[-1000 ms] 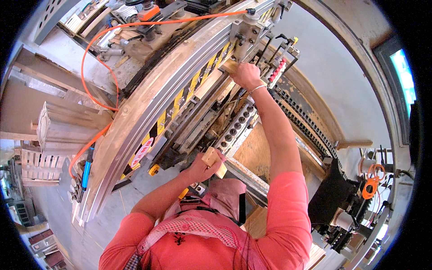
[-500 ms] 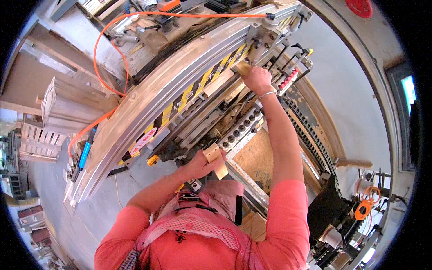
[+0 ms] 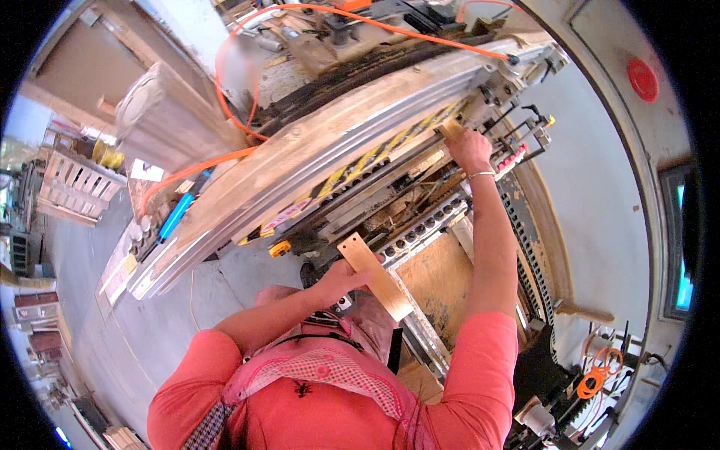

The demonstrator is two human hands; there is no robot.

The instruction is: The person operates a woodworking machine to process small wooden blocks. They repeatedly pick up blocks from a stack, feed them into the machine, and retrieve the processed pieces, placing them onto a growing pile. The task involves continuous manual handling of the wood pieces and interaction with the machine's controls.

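1. Pale tan flat wooden strip (image 3: 375, 276), plain and unpatterned, in the left hand (image 3: 339, 281).
2. Small light-brown wooden block (image 3: 451, 129) at the right hand (image 3: 470, 149).
3. Grey metal machine rail (image 3: 352, 161) with a black-and-yellow diagonal hazard stripe.
4. Bright orange thin hose (image 3: 247, 127) looping over the rail.
5. Blue cylindrical tool handle (image 3: 177, 216).
6. Coral-pink short sleeves (image 3: 480, 367); pink-and-white checked scarf (image 3: 322, 371).
7. Round red disc (image 3: 643, 76) on a grey wall.
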